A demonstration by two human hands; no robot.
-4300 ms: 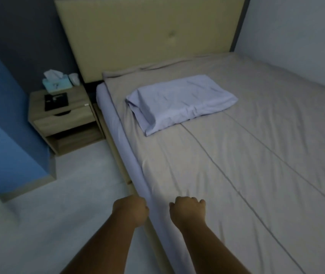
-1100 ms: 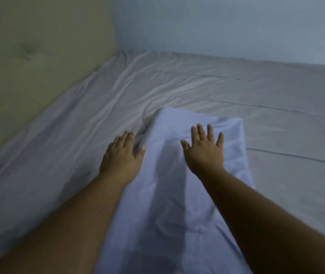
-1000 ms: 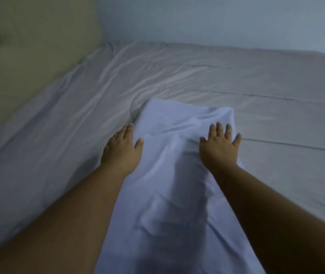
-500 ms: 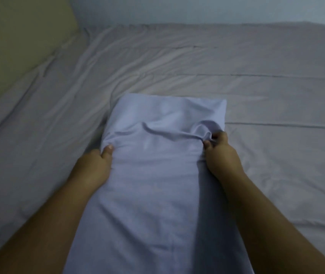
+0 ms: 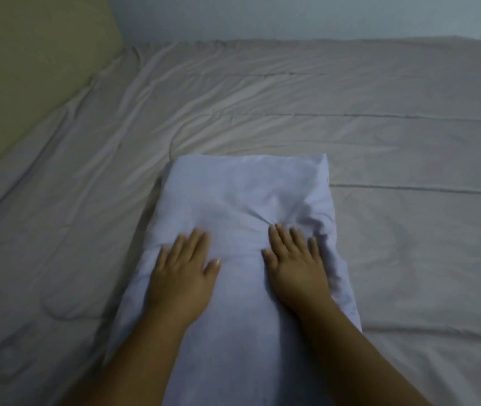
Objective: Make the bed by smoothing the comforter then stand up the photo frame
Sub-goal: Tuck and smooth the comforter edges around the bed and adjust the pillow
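Note:
A pale lavender pillow [image 5: 242, 189] lies lengthwise on the grey-beige comforter [image 5: 394, 148], which is creased toward the headboard. My left hand [image 5: 183, 268] rests flat on the pillow's left half, fingers spread. My right hand [image 5: 294, 259] lies flat on the right half, beside a bunched fold of the pillowcase. Neither hand holds anything. The photo frame is out of view.
The tan padded headboard [image 5: 28, 60] fills the upper left. A pale wall [image 5: 321, 16] runs along the far side of the bed. Seam lines cross the comforter to the right of the pillow.
Half a second ago both hands pinched the pillow's sides. They have let go and now lie flat on top of it, and the view has shifted nearer.

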